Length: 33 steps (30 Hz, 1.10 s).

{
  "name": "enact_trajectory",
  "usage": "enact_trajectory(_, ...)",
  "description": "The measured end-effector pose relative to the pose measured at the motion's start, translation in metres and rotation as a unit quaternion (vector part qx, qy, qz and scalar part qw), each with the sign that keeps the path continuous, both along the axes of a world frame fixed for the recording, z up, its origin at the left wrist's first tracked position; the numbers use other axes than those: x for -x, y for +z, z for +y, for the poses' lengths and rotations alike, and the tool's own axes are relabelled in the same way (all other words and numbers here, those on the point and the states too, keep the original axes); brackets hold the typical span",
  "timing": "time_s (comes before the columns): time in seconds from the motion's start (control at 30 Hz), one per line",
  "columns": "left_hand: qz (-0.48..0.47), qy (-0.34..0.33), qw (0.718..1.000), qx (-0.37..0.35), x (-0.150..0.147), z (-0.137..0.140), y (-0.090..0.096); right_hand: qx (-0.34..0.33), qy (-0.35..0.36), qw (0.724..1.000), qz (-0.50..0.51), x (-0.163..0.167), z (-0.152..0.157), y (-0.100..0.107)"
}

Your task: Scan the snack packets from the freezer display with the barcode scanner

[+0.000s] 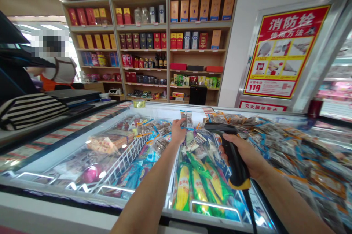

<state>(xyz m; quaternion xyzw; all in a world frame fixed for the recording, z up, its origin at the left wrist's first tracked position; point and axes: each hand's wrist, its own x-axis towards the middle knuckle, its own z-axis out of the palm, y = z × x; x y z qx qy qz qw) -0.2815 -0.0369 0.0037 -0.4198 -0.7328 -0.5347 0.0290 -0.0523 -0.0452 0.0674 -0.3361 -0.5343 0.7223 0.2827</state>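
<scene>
My left hand (178, 131) reaches out over the chest freezer and pinches a small clear snack packet (189, 120) near the freezer's far wall. Wrapped round the grip of a black and yellow barcode scanner (233, 155) is my right hand (244, 153); the scanner's head points left toward the packet, and its cable hangs down. Below and between my hands lie green and yellow corn-shaped ice cream packs (196, 184) in a white wire basket. Similar snack packets (162, 129) rest on frozen goods to the left of my left hand.
A large heap of snack packets (308, 157) covers the right side. The freezer's glass lid (71, 149) spans the left. A striped bag (30, 109) sits beside dark counter equipment, with a person (59, 69) behind. Shelves (145, 52) of boxes stand beyond.
</scene>
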Motion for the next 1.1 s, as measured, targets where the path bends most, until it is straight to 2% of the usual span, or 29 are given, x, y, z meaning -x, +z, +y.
enact_trajectory(0.1,0.026,0.026,0.999,0.028,0.005,-0.002,-0.001,-0.012,-0.020,1.000,0.000,-0.001,0.007,-0.001)
enact_trajectory(0.23,0.060,0.082,0.988,0.120,0.025,-0.011,-0.003,-0.006,-0.062,0.998,-0.015,-0.005,0.023,-0.003)
enact_trajectory(0.5,0.110,0.179,0.951,0.225,0.082,-0.055,0.004,-0.003,-0.100,0.994,-0.033,-0.013,0.040,-0.003)
enact_trajectory(0.6,0.147,0.236,0.934,0.222,0.080,-0.062,0.012,-0.013,-0.106,0.994,-0.015,-0.017,0.047,-0.004)
enact_trajectory(0.67,0.167,0.252,0.933,0.196,0.064,-0.055,0.017,-0.011,-0.115,0.993,-0.016,-0.019,0.052,-0.005)
enact_trajectory(0.7,0.174,0.236,0.938,0.183,0.052,-0.046,0.019,-0.008,-0.120,0.993,-0.020,-0.020,0.054,-0.006)
enact_trajectory(0.8,0.197,0.097,0.960,0.172,0.005,-0.010,0.018,-0.008,-0.137,0.990,-0.036,-0.023,0.059,-0.006)
enact_trajectory(0.87,0.222,0.000,0.959,0.175,-0.030,0.017,0.014,-0.021,-0.154,0.987,-0.042,-0.026,0.062,-0.006)
enact_trajectory(0.93,0.253,-0.082,0.946,0.185,-0.061,0.038,0.008,-0.036,-0.175,0.983,-0.044,-0.030,0.065,-0.007)
enact_trajectory(1.03,0.283,-0.150,0.922,0.216,-0.085,0.051,0.002,-0.037,-0.205,0.977,-0.049,-0.037,0.070,-0.007)
enact_trajectory(1.1,0.282,-0.153,0.918,0.231,-0.084,0.048,0.001,-0.030,-0.211,0.976,-0.051,-0.040,0.073,-0.008)
